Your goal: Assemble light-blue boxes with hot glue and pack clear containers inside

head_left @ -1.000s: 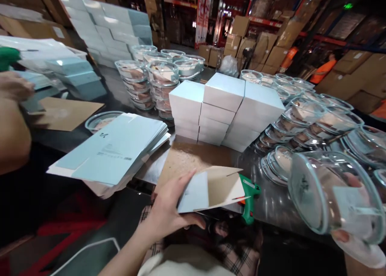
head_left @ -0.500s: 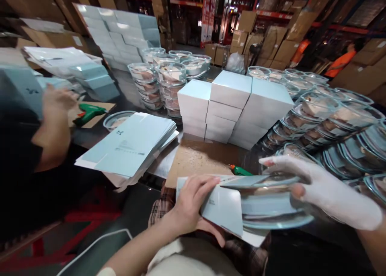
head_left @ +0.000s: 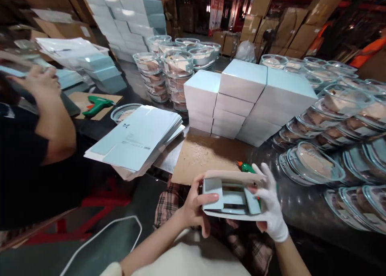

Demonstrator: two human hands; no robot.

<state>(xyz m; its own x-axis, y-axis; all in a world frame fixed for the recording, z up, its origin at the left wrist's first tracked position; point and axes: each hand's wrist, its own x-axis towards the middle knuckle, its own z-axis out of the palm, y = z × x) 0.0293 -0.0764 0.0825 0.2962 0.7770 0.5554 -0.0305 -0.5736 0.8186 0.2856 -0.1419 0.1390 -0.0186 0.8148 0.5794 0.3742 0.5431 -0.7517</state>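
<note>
Left hand, bare: I see it gripping the left end of the box, thumb on an end flap. Box: pale blue carton, held over the lap just short of the table edge, open end toward me, something pale inside, too dim to name. Right hand, white-gloved: grasps the right end, fingers over the top flap. Glue gun: green, on the cardboard sheet just behind the box. Step, I judge: closing the end. Next calls for folding the flaps in squarely.
</note>
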